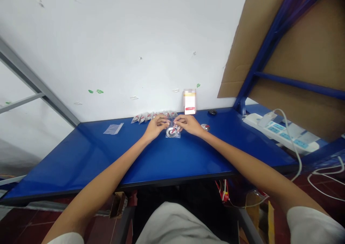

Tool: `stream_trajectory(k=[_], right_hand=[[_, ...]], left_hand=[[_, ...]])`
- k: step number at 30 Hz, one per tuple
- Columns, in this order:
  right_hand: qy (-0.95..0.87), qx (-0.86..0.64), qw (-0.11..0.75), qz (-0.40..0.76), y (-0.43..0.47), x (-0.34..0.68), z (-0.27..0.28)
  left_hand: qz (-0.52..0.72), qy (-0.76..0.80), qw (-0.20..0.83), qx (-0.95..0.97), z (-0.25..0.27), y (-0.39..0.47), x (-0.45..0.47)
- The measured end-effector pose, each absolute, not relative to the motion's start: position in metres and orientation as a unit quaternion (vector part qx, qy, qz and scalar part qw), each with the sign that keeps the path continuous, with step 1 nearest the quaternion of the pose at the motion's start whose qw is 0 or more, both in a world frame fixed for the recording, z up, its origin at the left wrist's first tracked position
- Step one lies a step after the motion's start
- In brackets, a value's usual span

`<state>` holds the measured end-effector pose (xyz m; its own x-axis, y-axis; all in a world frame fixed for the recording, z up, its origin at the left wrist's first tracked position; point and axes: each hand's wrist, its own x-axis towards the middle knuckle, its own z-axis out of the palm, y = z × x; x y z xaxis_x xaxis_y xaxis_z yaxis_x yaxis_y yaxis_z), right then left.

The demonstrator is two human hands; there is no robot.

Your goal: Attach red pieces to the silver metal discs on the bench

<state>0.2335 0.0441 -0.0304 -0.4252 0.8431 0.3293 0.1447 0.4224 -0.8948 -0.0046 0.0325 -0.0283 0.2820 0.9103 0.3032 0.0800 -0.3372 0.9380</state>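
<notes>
A small clear plastic bag point(176, 135) hangs between my hands over the blue table. Inside it is a round, shiny metal piece point(170, 132) with a red mark. My left hand point(157, 126) pinches the bag's upper left edge between thumb and fingers. At the upper right edge, my right hand point(188, 124) pinches the same bag. Behind my hands, several bagged pieces point(142, 118) lie in a row along the wall. Another metal piece point(206, 127), with red on it and no bag visible, rests just right of my right hand. A flat clear bag point(113, 129) lies to the left.
A white and red box point(190, 102) stands against the wall, its upper part blurred out. Near it lies a small black round object point(212, 112). A white power strip point(281, 132) with a plug and cable sits at right, beside a blue metal frame point(258, 62).
</notes>
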Motion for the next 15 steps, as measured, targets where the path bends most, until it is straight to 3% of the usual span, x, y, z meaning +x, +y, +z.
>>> stream_trajectory(k=[15], right_hand=[[-0.681, -0.329, 0.434, 0.490, 0.0531, 0.2389, -0.0322]], left_hand=[[0.489, 0.360, 0.425, 0.672, -0.0330, 0.0399, -0.0081]])
